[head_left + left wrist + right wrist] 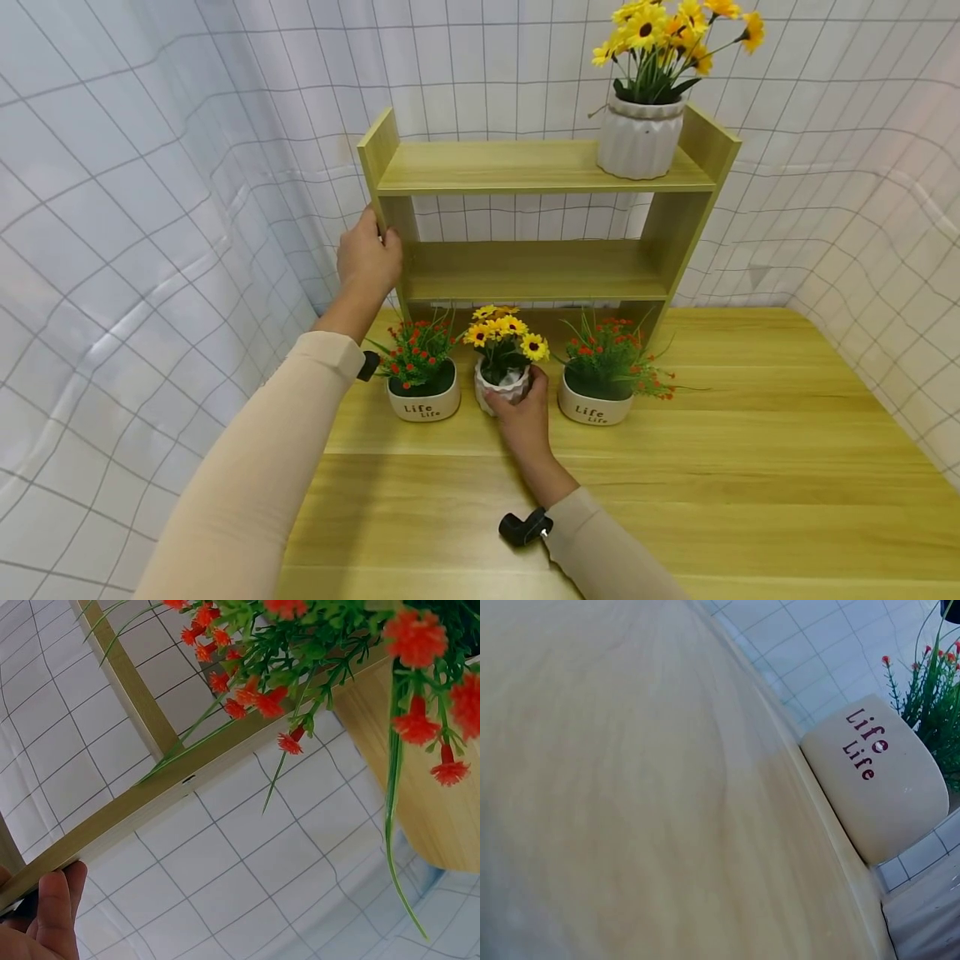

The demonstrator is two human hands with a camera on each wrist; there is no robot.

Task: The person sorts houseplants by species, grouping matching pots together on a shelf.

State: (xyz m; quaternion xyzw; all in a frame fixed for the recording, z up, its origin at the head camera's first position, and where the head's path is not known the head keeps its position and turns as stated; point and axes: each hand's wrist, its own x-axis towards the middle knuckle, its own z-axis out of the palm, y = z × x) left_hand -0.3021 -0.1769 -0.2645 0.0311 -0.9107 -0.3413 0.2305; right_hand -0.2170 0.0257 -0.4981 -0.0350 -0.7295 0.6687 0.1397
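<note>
My left hand (369, 258) grips the left side panel of a wooden shelf (525, 271) at about its middle height. In the left wrist view its fingers (56, 904) wrap that panel's edge, with something small and dark beside them. My right hand (527, 421) holds a small white fluted pot of yellow flowers (495, 379), thumb in front and fingers on its right side. The pot stands low before the shelf, between two cream oval pots marked "Life", the left one (425, 407) and the right one (596, 408), both with red flowers.
A larger white pot of yellow flowers (641, 142) stands at the right end of the shelf's top board. The shelf stands toward the back of the wooden table (750, 467). White gridded curtains (112, 250) hang behind and on both sides.
</note>
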